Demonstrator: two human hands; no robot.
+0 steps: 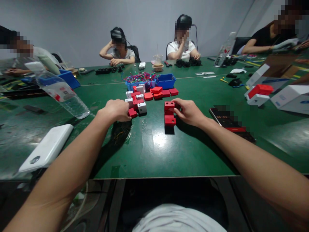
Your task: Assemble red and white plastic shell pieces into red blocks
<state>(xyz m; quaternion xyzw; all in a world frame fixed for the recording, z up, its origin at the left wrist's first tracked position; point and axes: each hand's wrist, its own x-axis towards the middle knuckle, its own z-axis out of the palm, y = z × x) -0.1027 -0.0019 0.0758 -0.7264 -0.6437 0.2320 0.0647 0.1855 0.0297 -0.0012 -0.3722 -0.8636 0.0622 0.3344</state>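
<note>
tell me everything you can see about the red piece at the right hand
The red piece looks like smooth, slightly glossy plastic, blocky and stepped: two dark holes show in its upper part, another hole low on the near side. Whether it is one part or several joined is unclear. It stands roughly upright over the green table, a dark shadow beneath it; whether it rests there or is slightly lifted is hard to tell. The right hand has fingers at its upper right side.
</note>
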